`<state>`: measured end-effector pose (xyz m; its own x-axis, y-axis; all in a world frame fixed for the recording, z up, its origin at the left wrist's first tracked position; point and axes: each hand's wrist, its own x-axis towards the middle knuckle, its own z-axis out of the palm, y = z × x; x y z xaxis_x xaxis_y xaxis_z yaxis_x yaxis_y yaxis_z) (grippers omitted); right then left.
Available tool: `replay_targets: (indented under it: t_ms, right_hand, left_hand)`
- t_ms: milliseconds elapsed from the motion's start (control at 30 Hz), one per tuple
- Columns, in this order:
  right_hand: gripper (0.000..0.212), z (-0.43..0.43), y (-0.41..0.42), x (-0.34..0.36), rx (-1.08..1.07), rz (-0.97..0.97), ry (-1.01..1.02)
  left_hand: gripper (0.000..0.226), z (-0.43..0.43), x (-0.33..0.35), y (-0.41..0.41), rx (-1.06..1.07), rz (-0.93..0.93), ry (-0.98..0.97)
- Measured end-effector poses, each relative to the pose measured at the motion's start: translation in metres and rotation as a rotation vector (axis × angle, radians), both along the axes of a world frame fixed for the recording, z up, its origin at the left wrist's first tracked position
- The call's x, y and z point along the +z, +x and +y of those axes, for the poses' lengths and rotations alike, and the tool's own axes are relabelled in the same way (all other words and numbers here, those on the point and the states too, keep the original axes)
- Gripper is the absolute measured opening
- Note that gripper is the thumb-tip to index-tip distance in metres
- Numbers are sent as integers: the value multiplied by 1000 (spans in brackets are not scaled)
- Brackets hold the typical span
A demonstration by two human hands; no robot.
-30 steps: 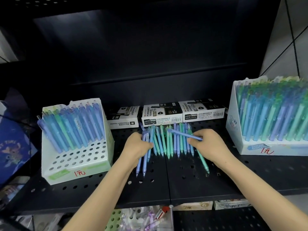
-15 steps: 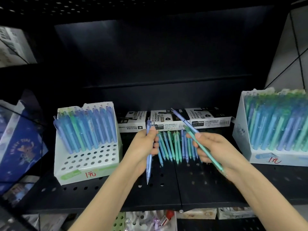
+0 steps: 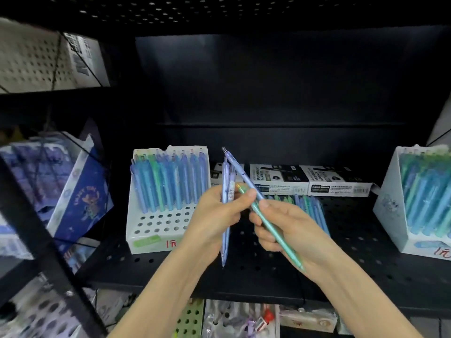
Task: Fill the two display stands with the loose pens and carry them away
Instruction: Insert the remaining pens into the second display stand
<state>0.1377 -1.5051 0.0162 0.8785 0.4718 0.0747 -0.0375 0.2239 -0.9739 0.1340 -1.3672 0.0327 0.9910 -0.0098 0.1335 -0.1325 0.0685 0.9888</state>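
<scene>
Pens in hand: the left hand [image 3: 217,215] is closed around two lilac pens [image 3: 225,206] held nearly upright, tips down; the right hand [image 3: 285,230] pinches a green pen [image 3: 275,230] and a lilac one [image 3: 240,170] that cross and slant up toward 11 o'clock.
Loose pens: the remaining pens [image 3: 310,206] lie side by side on the black perforated shelf [image 3: 366,259], at about 1 o'clock from the right hand and partly hidden behind it.
Handling: the pens look light, stiff and smooth-barrelled, so I judge they could slide or fan apart in a bundle; best gripped mid-barrel, tips all facing one way for the holes.
Left stand: the white stand [image 3: 156,230] sits at 9 o'clock from the hands, its back rows filled and several front rows of holes open.
Right stand: the second stand [image 3: 390,215], at 3 o'clock near the frame edge, appears nearly full.
Behind: marker boxes [image 3: 339,181] line the shelf back at 12 o'clock.
Surroundings: a blue printed box [image 3: 80,198] leans at far 9 o'clock.
</scene>
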Motion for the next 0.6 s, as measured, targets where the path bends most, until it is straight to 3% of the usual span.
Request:
replay_targets:
  t_ms: [67,200,300,433,500,600]
  right_hand:
    - [27,8,-3,2,-31,-59,-113]
    - [32,18,-8,3,-97,-303,-531]
    - [33,22,-12,8,-16,-331,-636]
    - [36,29,-14,16,108,-370,-780]
    - [34,35,-14,23,62,-474,-793]
    - [21,46,-10,38,-208,-570,-554]
  left_hand:
    - [10,11,1,-3,22,-11,-27]
    - [23,38,2,-3,94,-54,-50]
    - [39,54,3,-6,75,-91,-47]
    - [44,64,5,-13,30,-83,-11]
    - [38,68,7,-16,9,-97,3]
    - [29,70,10,-20,-10,-134,62]
